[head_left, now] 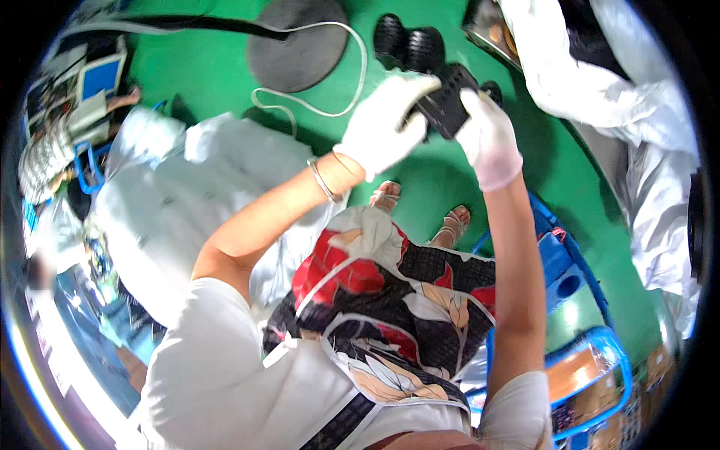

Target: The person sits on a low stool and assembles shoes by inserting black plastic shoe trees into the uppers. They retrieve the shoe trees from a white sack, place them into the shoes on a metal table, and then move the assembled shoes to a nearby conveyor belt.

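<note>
The white-gloved left hand and white-gloved right hand grasp a black, roughly rectangular object between them, above the glossy green floor.

Grn floor w/ rnd gry disc, wht cable; wht sheeting L; blu frame R

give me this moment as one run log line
left hand: gloved, holding black device | right hand: gloved, holding same device | surroundings: green floor, grey disc
</note>
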`<state>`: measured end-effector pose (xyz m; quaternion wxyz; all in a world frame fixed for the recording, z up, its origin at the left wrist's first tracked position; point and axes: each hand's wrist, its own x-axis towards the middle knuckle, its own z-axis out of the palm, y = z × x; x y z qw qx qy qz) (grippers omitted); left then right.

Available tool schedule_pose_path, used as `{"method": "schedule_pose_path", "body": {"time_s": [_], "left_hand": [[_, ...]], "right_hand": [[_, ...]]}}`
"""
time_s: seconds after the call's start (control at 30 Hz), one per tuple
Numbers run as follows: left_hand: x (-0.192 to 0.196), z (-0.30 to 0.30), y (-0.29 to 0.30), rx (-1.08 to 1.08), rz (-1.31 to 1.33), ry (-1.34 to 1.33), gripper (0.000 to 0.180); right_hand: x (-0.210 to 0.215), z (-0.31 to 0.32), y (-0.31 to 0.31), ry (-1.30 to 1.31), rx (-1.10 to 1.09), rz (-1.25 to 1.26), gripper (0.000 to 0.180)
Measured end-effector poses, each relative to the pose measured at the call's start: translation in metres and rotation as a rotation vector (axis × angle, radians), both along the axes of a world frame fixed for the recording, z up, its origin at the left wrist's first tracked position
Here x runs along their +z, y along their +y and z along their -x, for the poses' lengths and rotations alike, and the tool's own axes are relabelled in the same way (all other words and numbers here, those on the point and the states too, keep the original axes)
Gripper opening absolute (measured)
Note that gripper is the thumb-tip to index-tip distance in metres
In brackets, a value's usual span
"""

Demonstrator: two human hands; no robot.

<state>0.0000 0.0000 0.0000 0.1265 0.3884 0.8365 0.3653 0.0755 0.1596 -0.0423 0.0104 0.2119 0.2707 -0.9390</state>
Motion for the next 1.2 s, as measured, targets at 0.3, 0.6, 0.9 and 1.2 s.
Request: {"method": "schedule_pose_path", "body": {"time_s": [0.3, 0.6, 0.9, 1.2], "left_hand": [[0.236, -0.099, -0.112, 0.063, 0.066, -0.731, 0.084], [0.353, -0.194, -0.172, 0.705, -0.626, -1.372, 0.092], [0.345, -0.256, -0.288, 1.097, -1.226, -0.927, 0.061], [0.356, -0.497, -0.658, 1.645, -1.588, -0.027, 0.026]], "right_hand": [[0.217, -0.091, -0.075, -0.137, 0.218, 0.000, 0.034], [0.348, -0.097, -0.127, 0.149, 0.840, -0.149, 0.034], [0.385, -0.103, -0.258, 0.251, 1.322, -0.703, 0.038], [0.371, -0.145, -0.338, -0.029, 1.422, -0.723, 0.028]]}}
